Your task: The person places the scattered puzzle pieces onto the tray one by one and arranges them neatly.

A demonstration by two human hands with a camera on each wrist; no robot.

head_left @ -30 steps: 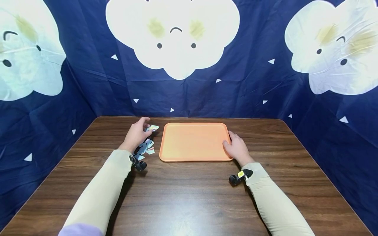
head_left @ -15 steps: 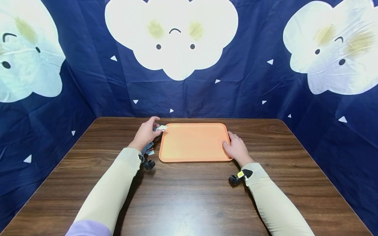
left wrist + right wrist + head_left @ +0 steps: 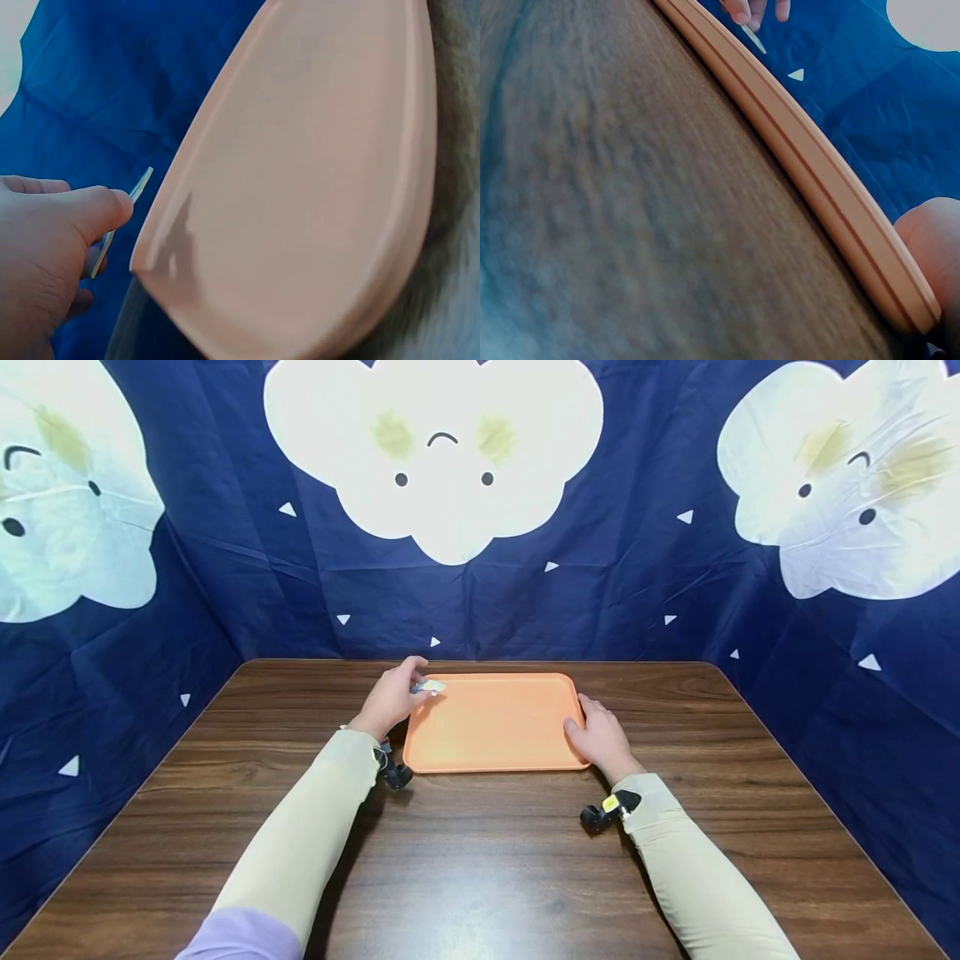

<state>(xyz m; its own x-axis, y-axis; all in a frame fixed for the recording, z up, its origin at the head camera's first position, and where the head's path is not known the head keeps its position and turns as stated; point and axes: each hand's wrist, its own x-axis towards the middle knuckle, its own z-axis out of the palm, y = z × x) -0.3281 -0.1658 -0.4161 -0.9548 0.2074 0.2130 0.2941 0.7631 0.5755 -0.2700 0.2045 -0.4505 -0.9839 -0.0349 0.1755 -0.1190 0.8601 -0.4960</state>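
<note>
My left hand pinches a small flat printed puzzle piece between thumb and fingers, above the far left corner of the orange tray. In the left wrist view the piece is seen nearly edge-on, and a shadow of the hand falls on the tray's surface. At the tray's right side my right hand grips the rim, thumb over the top and fingers along the outer edge. The right wrist view has the tray's long side wall lying on the table, with part of the right hand at its end.
A sliver of another piece shows beside the left wrist; the arm hides the others. The brown wooden table meets a dark blue cloth with white clouds along its back edge. Each wrist wears a small black camera.
My left hand has carried the puzzle piece rightward, from beside the tray to over its far left corner. The forearm now covers the loose pieces. My right hand stays on the tray's rim.
</note>
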